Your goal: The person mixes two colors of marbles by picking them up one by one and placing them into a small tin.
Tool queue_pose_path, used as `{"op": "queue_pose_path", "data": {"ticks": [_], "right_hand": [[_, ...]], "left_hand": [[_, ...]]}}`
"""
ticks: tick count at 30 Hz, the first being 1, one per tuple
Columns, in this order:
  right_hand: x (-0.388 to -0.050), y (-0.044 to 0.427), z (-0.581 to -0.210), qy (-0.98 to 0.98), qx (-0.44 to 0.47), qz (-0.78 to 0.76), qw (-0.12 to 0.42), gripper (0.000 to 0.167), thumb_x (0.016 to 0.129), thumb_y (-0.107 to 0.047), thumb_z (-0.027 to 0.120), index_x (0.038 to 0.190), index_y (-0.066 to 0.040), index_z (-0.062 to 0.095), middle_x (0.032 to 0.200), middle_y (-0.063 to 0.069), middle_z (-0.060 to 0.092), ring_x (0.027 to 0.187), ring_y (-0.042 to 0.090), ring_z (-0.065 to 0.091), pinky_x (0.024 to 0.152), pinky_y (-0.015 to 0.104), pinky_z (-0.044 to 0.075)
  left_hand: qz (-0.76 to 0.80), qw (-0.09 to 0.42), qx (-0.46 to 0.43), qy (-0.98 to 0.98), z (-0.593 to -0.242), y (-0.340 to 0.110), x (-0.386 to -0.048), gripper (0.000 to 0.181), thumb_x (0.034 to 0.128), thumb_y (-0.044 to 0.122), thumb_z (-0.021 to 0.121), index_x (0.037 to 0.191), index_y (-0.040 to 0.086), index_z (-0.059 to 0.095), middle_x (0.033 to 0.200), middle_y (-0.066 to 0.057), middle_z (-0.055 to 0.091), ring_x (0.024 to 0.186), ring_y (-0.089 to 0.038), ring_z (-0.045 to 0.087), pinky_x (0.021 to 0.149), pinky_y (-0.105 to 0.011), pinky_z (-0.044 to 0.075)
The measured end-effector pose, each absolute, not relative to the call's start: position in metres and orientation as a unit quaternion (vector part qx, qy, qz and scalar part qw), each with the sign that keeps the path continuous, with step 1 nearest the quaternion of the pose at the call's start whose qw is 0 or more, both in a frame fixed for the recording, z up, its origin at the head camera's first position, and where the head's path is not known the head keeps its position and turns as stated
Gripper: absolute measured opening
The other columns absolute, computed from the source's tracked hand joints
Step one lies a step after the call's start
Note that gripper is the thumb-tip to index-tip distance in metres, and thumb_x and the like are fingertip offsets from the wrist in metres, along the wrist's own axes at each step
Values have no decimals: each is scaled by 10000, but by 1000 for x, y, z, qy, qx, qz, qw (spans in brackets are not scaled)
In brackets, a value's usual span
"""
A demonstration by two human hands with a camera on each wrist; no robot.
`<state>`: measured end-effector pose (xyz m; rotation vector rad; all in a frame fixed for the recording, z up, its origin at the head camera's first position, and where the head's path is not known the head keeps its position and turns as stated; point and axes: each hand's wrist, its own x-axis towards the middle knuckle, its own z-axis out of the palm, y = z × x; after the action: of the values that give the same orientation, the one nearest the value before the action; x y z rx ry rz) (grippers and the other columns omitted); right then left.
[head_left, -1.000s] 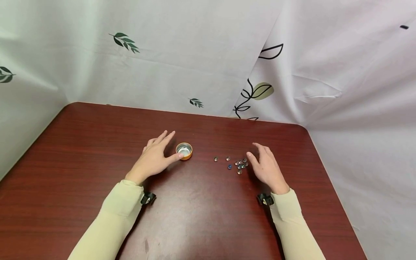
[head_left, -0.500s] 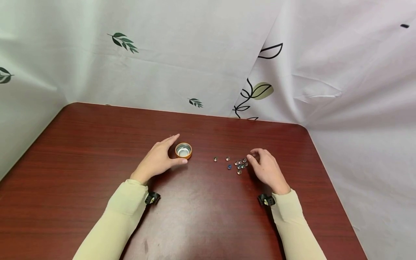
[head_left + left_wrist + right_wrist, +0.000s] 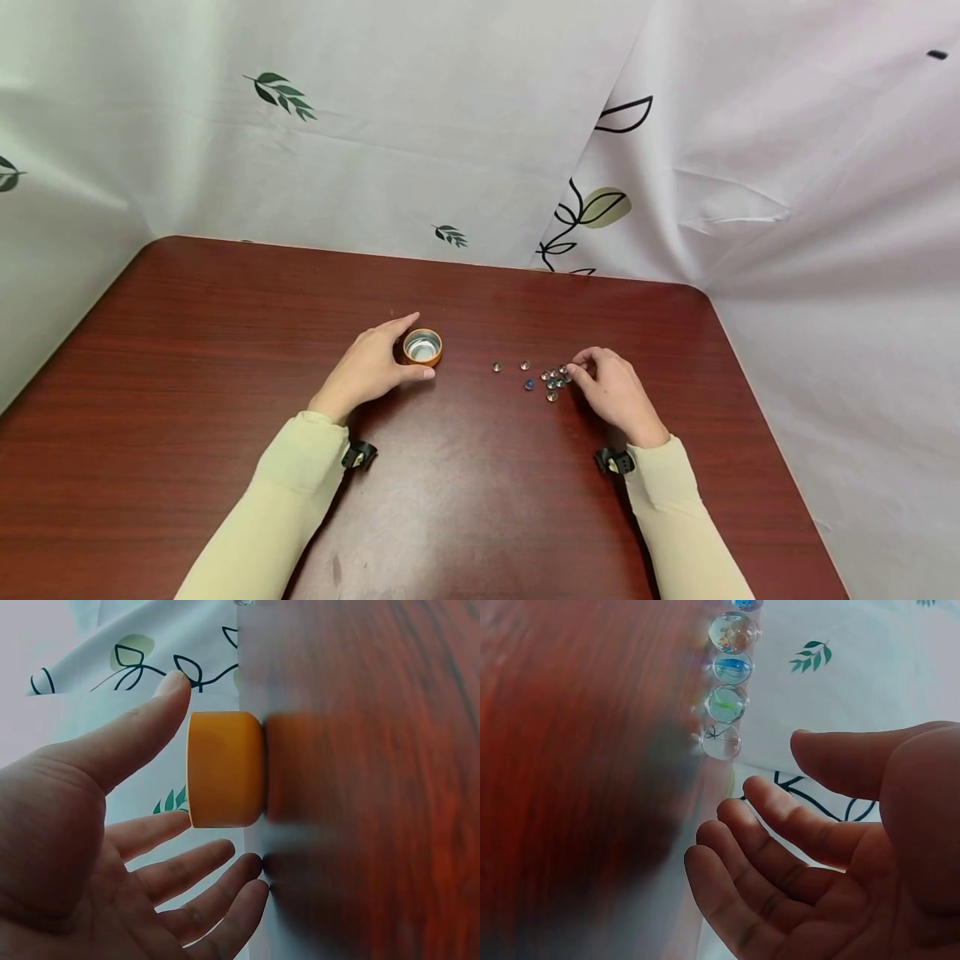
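An orange round tin (image 3: 423, 361) with a silvery inside stands on the table. My left hand (image 3: 363, 372) is spread around its left side, index finger beyond it and thumb on the near side. In the left wrist view, the thumb and fingers of this hand (image 3: 82, 832) lie either side of the tin (image 3: 225, 769), without a clear grip. Several glass marbles (image 3: 552, 384) lie to the right. Bent fingers of my right hand (image 3: 617, 392) are at the right edge of that cluster; the right wrist view has its thumb and fingers apart below the marbles (image 3: 725, 703).
Away from the cluster, between it and the tin, lie a blue marble (image 3: 528, 385) and two clear ones (image 3: 497, 367). The dark red table (image 3: 450, 500) ends at the back against a white cloth (image 3: 375, 125) with leaf prints, which also hangs at both sides.
My left hand has moved right, its thumb from the tin's rim to the near side. My right index finger has bent in, and the fingertips are closer to the marbles.
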<state>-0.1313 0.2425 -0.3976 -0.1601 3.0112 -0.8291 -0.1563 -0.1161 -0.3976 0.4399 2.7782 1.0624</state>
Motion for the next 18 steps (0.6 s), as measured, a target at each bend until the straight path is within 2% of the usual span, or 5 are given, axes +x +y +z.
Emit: {"op": "queue_pose_path", "data": {"ticks": [11, 18], "right_hand": [[-131, 241, -400, 962, -46, -267, 19, 171, 977, -207, 650, 1021, -46, 689, 929, 72, 658, 814, 208, 584, 748, 378, 475], [-132, 241, -400, 962, -53, -265, 19, 103, 943, -127, 677, 998, -39, 685, 899, 65, 663, 818, 213, 601, 768, 393, 490]], "left_hand": [[352, 65, 137, 924, -397, -113, -157, 886, 785, 335, 875, 1522, 90, 449, 1466, -128, 532, 1340, -412, 452, 1107, -560, 329], [347, 70, 134, 926, -397, -111, -157, 895, 779, 308, 884, 1530, 107, 441, 1429, -138, 562, 1317, -422, 462, 1084, -574, 351]]}}
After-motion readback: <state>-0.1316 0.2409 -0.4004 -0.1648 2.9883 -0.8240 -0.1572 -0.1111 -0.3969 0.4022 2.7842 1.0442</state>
